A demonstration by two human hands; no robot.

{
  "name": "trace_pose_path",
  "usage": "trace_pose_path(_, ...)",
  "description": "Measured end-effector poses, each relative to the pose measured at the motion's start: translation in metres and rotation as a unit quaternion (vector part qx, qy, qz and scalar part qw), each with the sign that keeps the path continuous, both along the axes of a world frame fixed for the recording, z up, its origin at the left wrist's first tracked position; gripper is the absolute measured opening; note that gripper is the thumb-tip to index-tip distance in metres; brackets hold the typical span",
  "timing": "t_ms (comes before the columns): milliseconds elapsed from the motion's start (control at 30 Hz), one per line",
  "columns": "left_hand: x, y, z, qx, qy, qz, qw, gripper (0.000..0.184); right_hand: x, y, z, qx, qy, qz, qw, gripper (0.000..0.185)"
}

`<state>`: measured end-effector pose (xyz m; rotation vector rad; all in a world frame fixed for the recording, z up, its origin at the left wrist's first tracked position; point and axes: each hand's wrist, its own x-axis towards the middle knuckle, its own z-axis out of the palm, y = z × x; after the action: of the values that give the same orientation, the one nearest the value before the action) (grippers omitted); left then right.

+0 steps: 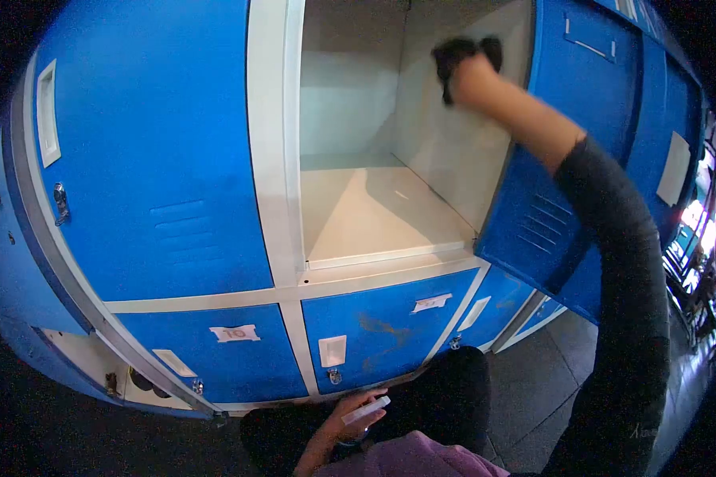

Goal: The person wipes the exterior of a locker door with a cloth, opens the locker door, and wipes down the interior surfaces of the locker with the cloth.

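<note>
Dark sleeve (624,230), right fingers (471,70) holding blurred black cloth (451,57), left fingers (373,394) holding white object (367,411)

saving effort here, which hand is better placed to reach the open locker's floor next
Right hand, probably: it's inside the open locker holding a black item, while the left hand is low outside, holding a white object.

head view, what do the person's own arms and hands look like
The right arm wears a long, dark grey sleeve that ends partway down the forearm; the right hand is blurred. No sleeve shows on the left forearm. Something dark, perhaps a watch, sits by the left hand.
</note>
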<state>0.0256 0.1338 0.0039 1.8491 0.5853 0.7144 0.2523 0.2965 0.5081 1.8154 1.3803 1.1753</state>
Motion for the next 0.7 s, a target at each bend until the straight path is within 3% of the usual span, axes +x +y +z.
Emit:
trace_pose_path(33, 0.002, 0.003, -0.008, 0.005, 0.003, -0.006, 1.0, 0.044, 0.023, 0.016, -0.03, -0.012, -0.053, 0.062, 0.997, 0.03)
trace_pose_path(167, 0.002, 0.003, -0.022, 0.007, 0.001, -0.011, 1.0, 0.044, 0.025, 0.008, -0.127, -0.157, -0.006, 0.024, 0.987, 0.04)
trace_pose_path(233, 0.002, -0.002, -0.014, -0.004, -0.002, -0.003, 1.0, 0.044, 0.014, -0.01, -0.134, -0.176, 0.004, 0.017, 0.984, 0.043)
trace_pose_path(333, -0.004, -0.011, 0.008, -0.028, 0.005, 0.003, 1.0, 0.044, -0.006, -0.027, -0.104, -0.175, -0.012, -0.046, 0.983, 0.038)
trace_pose_path(433, -0.005, -0.011, 0.01, -0.045, 0.008, -0.007, 0.999, 0.044, 0.023, -0.014, -0.035, 0.078, -0.076, 0.023, 0.994, 0.032)
trace_pose_path(533, -0.001, -0.011, 0.009, -0.015, 0.003, 0.005, 1.0, 0.043, 0.001, -0.037, 0.049, 0.189, -0.039, -0.022, 0.981, 0.035)
trace_pose_path(633, 0.001, -0.008, 0.001, 0.033, 0.011, 0.013, 0.999, 0.043, 0.048, 0.021, 0.068, 0.307, -0.171, -0.025, 0.936, 0.081)
trace_pose_path(700, -0.004, -0.013, 0.013, 0.008, 0.017, 0.021, 1.0, 0.042, 0.016, -0.01, 0.047, 0.284, -0.154, -0.044, 0.945, 0.051)
